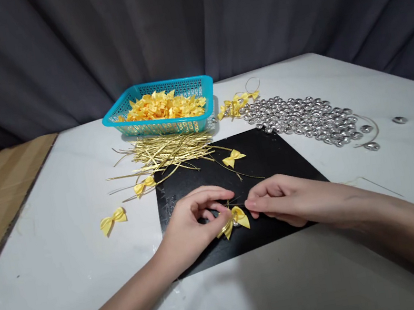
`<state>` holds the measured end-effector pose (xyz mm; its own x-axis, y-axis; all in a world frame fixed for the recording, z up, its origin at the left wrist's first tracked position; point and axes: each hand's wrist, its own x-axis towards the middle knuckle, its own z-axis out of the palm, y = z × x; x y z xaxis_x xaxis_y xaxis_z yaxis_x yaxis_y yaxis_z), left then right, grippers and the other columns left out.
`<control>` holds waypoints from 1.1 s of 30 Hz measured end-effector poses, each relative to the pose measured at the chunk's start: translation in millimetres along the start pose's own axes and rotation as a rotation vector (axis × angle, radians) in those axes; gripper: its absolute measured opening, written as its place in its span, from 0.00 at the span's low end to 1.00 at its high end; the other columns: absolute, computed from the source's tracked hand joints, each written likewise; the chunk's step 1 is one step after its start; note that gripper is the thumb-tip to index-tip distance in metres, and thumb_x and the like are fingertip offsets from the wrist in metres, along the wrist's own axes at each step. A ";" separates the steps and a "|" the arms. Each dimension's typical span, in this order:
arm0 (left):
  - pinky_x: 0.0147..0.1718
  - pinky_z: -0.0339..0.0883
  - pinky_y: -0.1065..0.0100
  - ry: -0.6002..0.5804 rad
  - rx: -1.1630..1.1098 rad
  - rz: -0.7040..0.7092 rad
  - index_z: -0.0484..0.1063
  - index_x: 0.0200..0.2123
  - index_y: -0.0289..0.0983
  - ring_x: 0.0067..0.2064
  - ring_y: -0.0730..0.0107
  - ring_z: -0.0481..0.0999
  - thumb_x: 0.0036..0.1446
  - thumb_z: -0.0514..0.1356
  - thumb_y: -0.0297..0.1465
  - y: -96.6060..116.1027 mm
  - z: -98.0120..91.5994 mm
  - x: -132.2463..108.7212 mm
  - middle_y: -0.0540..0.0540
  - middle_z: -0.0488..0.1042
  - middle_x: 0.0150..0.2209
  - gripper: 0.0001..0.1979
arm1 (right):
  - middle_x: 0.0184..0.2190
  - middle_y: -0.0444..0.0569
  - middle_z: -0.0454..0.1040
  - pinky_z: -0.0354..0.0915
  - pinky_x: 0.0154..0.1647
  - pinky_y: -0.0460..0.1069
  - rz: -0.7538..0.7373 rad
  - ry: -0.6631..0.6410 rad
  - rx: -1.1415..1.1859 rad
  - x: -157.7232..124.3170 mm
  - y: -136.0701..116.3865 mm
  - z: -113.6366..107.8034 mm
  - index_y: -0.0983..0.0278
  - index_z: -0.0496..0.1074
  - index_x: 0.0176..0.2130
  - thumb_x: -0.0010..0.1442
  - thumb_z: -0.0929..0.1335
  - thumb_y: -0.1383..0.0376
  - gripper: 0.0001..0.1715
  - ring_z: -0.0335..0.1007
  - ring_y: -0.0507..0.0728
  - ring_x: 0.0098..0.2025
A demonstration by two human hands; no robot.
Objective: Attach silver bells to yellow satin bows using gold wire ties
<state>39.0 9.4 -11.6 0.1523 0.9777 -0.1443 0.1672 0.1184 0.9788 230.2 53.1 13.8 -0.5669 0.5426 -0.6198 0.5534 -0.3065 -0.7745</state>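
Apparently drawing a thin strand (237, 204) through or around a yellow bow (242, 216) over the black mat (287, 154); pinching the bow with the left hand (196, 220), gripping the strand narrowly with the right hand (279, 198). Presumably calling for steady, gentle tension.

The table (44, 232) is moderately lit; the curtain (152, 25) behind is dim. A soft shadow (277, 281) crosses the near side; silver beads (300, 117) show glare. Wide-angle distortion stretches the edges.

No readable text; faint marking (170, 204) on black mat (287, 157) illegible.
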 end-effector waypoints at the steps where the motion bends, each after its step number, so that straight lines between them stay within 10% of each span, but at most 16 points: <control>1: 0.24 0.63 0.77 -0.001 0.004 0.001 0.77 0.35 0.33 0.31 0.77 0.74 0.46 0.63 0.24 -0.2 0.0 -0.1 0.43 0.74 0.41 0.10 | 0.13 0.33 0.46 0.34 0.15 0.44 0.003 0.001 0.001 0.1 -0.2 0.1 0.65 0.65 0.30 0.54 0.67 0.47 0.24 0.36 0.45 0.15; 33: 0.24 0.62 0.77 -0.013 -0.003 -0.006 0.76 0.37 0.32 0.30 0.78 0.73 0.46 0.62 0.24 -1.0 -1.1 0.2 0.42 0.73 0.44 0.12 | 0.14 0.34 0.47 0.34 0.15 0.44 0.009 -0.010 -0.036 -0.3 -1.1 0.8 0.65 0.66 0.29 0.54 0.66 0.46 0.25 0.37 0.44 0.15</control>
<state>37.9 9.7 -12.4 0.1644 0.9746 -0.1521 0.1648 0.1249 0.9784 229.3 52.6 14.7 -0.5673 0.5322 -0.6284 0.5804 -0.2829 -0.7636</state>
